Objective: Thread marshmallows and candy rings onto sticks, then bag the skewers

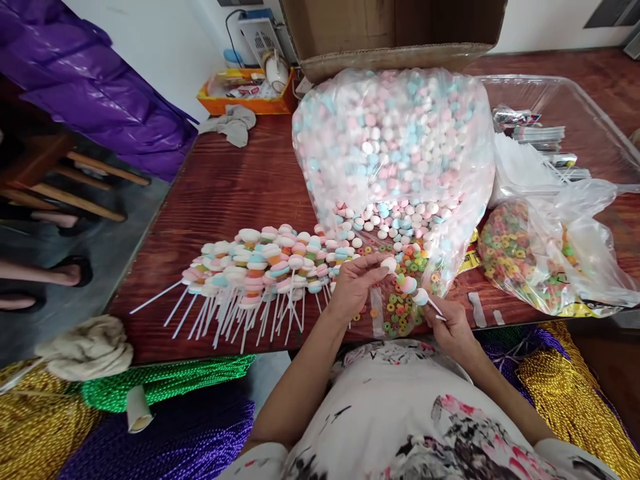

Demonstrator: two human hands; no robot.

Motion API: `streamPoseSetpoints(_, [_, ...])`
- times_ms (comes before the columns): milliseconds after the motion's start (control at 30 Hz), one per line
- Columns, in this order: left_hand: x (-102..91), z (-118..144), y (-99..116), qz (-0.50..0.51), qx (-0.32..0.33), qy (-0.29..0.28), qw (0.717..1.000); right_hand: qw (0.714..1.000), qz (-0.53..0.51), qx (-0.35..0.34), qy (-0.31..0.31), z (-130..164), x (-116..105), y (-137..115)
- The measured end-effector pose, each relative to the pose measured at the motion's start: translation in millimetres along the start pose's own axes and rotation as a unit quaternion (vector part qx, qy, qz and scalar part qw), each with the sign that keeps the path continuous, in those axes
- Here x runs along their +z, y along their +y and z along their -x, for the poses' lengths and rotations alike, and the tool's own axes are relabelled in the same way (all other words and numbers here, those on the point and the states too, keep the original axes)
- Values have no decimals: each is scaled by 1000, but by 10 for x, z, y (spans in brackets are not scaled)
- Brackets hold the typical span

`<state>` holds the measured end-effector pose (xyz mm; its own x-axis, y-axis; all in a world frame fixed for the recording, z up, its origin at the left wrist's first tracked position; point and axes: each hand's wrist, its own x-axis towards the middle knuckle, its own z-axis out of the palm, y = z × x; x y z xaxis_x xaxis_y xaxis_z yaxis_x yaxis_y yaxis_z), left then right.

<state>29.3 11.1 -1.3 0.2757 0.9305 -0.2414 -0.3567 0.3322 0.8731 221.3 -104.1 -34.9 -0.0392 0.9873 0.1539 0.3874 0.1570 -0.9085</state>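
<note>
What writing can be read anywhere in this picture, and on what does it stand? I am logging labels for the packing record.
No text reads clearly.
Printed packets in the clear tray: print too small and blurred.
Yellow wrapper under the big candy bag: marks unreadable.
Orange tray at the back: contents blurred.
Cardboard box: no print visible.
The left hand and right hand hold unmarked candies and a stick.

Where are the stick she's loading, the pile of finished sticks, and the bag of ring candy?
candy stick [411,288], head view, on the candies threaded on it between the hands.
pile of finished sticks [260,270], head view, middle of the candy heads.
bag of ring candy [520,257], head view, on the coloured rings inside.
</note>
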Motion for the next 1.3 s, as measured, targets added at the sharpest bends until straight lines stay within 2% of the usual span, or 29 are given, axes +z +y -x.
streamPoseSetpoints(100, [-61, 97, -58, 26, -10, 24, 999, 1000, 23, -14, -5, 10, 36, -26])
streamPoseSetpoints(267, [-102, 134, -121, -25, 63, 52, 996, 999, 43, -32, -8, 40, 60, -71])
streamPoseSetpoints(567, [-167, 129, -230, -72, 168, 36, 982, 997, 77, -27, -14, 33, 62, -150])
streamPoseSetpoints(833, [-215, 117, -248, -139, 250, 54, 957, 995, 78, -51, -42, 12, 106, -230])
streamPoseSetpoints(967, [-216, 141, -218, -186, 326, 45, 926, 997, 65, -38, -29, 2, 123, -257])
streamPoseSetpoints(1100, [-218, 161, -168, -250, 414, 30, 875, 998, 46, -23, -42, -14, 178, -294])
streamPoseSetpoints(1300, [-260, 180, -100, -342, 480, 3, 808, 999, 17, -6, -45, -53, 231, -267])
